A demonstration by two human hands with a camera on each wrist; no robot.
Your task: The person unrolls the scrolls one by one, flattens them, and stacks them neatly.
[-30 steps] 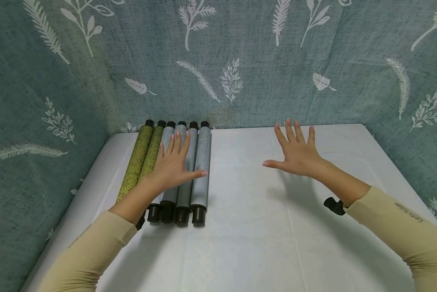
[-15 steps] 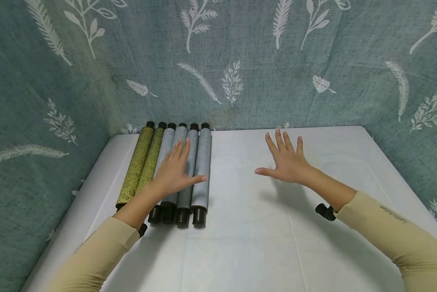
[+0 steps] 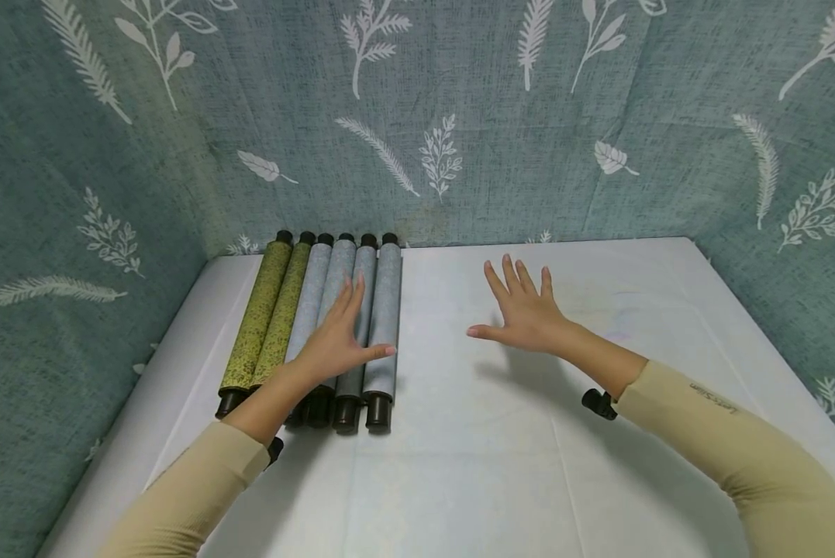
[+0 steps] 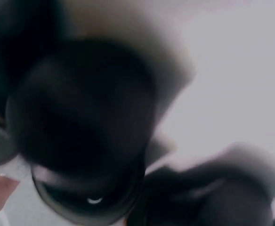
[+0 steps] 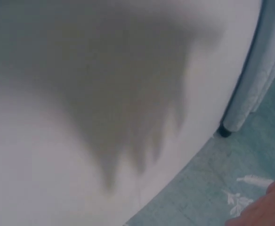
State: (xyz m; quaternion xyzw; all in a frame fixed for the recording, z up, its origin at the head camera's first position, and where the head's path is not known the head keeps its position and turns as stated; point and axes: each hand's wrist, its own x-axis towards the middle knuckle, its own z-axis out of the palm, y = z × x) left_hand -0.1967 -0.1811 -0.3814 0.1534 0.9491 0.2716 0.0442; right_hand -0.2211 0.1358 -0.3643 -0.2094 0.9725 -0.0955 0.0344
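Several long rolls with black end caps lie side by side at the table's left. Two are speckled yellow-green (image 3: 255,322); the others are grey (image 3: 387,318). My left hand (image 3: 335,341) hovers over the grey rolls, fingers extended and thumb out to the right, holding nothing. Dark, blurred end caps (image 4: 81,108) fill much of the left wrist view. My right hand (image 3: 529,316) hangs above the table, fingers spread, holding nothing, to the right of the rolls. Its shadow falls on the white surface in the right wrist view, where a grey roll (image 5: 257,80) shows at the edge.
A white cloth (image 3: 459,480) covers the table. Blue-green fabric with white leaf prints (image 3: 494,155) hangs behind it and along both sides. Beige sleeves (image 3: 731,449) cover the forearms, and a small black device (image 3: 600,404) sits at the right wrist.
My right hand has moved left and a little toward me. My left hand has dropped slightly toward me, its fingers closer together. The rolls stay where they were.
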